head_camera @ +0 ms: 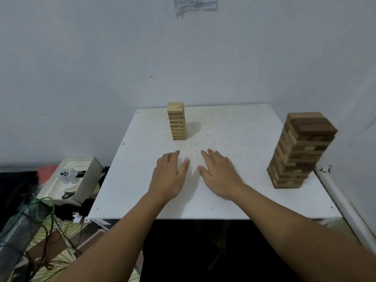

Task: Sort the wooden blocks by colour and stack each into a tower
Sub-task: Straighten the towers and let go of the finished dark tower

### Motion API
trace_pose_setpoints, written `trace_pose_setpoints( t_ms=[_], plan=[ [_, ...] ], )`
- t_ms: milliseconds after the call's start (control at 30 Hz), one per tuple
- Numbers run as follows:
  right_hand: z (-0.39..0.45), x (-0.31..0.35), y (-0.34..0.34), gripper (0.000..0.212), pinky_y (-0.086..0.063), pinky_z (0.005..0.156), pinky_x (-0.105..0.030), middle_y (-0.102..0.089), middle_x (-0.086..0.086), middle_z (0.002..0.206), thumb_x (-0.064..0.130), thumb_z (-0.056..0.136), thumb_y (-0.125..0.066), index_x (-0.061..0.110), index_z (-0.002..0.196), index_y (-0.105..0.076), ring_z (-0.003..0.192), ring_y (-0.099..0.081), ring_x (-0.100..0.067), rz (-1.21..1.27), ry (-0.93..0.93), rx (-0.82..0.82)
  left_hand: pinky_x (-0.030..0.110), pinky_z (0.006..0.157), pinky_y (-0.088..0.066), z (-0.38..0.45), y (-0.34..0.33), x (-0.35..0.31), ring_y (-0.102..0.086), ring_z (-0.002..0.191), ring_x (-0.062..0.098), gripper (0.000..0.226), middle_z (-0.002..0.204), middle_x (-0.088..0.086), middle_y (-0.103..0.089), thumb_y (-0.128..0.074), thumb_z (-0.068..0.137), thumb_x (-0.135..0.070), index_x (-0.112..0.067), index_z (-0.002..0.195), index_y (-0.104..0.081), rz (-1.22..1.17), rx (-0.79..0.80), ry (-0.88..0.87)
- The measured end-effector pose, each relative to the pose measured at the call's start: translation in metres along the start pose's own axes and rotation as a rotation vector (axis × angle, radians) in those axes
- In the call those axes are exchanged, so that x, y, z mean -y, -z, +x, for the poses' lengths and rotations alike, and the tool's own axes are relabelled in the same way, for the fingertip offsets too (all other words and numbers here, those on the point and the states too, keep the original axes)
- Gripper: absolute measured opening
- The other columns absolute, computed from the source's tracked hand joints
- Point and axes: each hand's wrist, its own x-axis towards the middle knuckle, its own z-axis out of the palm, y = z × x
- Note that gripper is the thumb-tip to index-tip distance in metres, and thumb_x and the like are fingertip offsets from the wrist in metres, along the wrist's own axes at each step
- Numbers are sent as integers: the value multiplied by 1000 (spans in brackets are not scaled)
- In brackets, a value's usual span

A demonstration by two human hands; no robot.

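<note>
Single head-worn wide-angle view, above the desk's (234, 127) near edge, facing forward and down toward the wall (244, 58), desk top close and whole, floor (50, 241) at left, no second view

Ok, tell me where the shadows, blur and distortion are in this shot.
Head view: the pale tower casts a soft shadow rightward on the table; faint shadows sit between the hands; the brown tower leans from wide-angle distortion; the wall note is unreadably blurred.

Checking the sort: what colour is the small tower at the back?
Pale, light wood small tower, best seen in the head view.
</note>
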Motion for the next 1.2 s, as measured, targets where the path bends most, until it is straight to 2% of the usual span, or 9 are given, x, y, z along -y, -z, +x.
trace_pose_setpoints(
  t_ms=[167,400,533,633,733,833,900,1033,1200],
  plan=[
    [-47,-21,0,63,-1,129,-45,-4,-1,173,46,109,-26,25,165,-8,159,1,-21,-59,51,-8,41,119,-33,-25,-23,-18,-34,147,23,60,160,4,-40,-32,108,-52,-19,159,-37,182,13,-175],
    [-115,-52,-1,59,-8,129,-36,-19,3,170,41,109,-31,24,164,-17,157,-11,-17,-19,80,-88,31,116,-27,-43,-47,-40,-35,142,19,55,155,1,-44,-33,108,-51,-23,155,-42,53,66,-212],
    [-144,-79,5,45,-30,118,-29,-49,10,146,38,107,-36,25,149,-47,135,-40,-7,93,34,-259,30,118,-23,-42,-66,-72,-31,147,14,56,159,-3,-41,-31,108,-56,-28,156,-40,-169,108,-174],
    [-161,-103,12,31,-44,97,-30,-56,14,115,36,104,-39,25,120,-63,108,-46,-4,185,-41,-416,26,119,-20,-43,-79,-109,-32,148,9,59,162,-7,-39,-30,108,-57,-26,157,-39,-366,73,-113],
    [-175,-129,21,21,-47,86,-32,-56,14,102,32,100,-44,25,103,-63,99,-48,-5,289,-146,-580,24,117,-19,-41,-90,-143,-32,149,9,52,164,-10,-36,-30,111,-49,-29,158,-36,-521,89,-48],
    [-177,-154,38,11,-48,85,-32,-56,11,104,28,99,-52,27,106,-60,104,-51,-10,354,-246,-654,33,117,-30,-33,-100,-159,-39,144,14,49,161,-4,-38,-44,110,-30,-28,158,-34,-513,151,-58],
    [-174,-169,53,20,-46,88,-32,-53,7,108,25,97,-60,27,116,-55,109,-51,-17,371,-288,-621,41,117,-35,-23,-105,-159,-41,141,18,62,159,-2,-38,-58,102,-27,-31,158,-31,-428,212,-52],
    [-162,-200,83,70,-40,111,-42,-41,7,135,46,88,-74,35,147,-38,132,-39,-17,337,-313,-339,57,118,-37,-5,-102,-156,-35,142,23,98,156,-4,-38,-83,73,-52,-39,155,-32,-258,422,-39],
    [-132,-225,116,108,-35,118,-51,-32,5,148,63,68,-85,46,156,-25,143,-31,-21,261,-288,-107,53,120,-29,15,-104,-166,-24,142,22,107,148,-3,-40,-96,60,-56,-42,151,-40,-160,468,-112]
  ],
)
